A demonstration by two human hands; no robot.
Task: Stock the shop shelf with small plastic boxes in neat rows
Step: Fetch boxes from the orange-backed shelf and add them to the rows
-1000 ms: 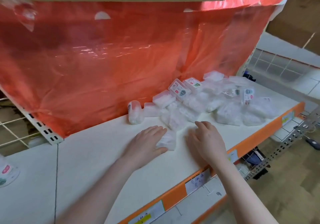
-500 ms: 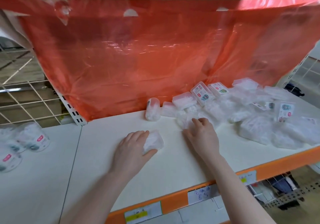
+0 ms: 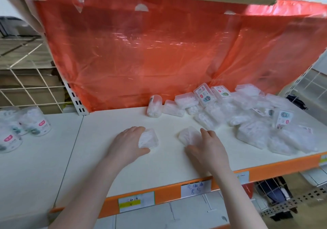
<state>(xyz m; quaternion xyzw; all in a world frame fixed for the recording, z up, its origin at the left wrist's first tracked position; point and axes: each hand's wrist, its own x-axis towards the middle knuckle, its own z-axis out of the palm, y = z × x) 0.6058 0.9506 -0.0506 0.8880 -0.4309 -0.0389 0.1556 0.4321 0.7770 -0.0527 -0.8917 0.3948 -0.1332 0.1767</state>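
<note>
Two small clear plastic boxes lie on the white shelf, each under one of the person's hands. The left box sits flat at the middle of the shelf, with the left hand resting on its left side, fingers curved over the edge and thumb tucked under the front corner. The right box lies just beside it, with a bare strip of shelf between them. The right hand covers its right side, fingers bent around it and thumb along its near edge.

A second ago the right hand lay on the bare shelf near the heap and held nothing; half a second ago it reached into the heap's front edge. Now it has drawn one box out and brought it toward the left box, which the left hand has slid leftward. This looks like the start of a row, with most of the work still ahead.

To the right, a loose pile of boxes lies jumbled, some showing coloured labels. One box stands on end at the back. Behind everything hangs a red plastic sheet. On the neighbouring shelf to the left stand round tubs. An orange shelf edge carries paper price tags.
</note>
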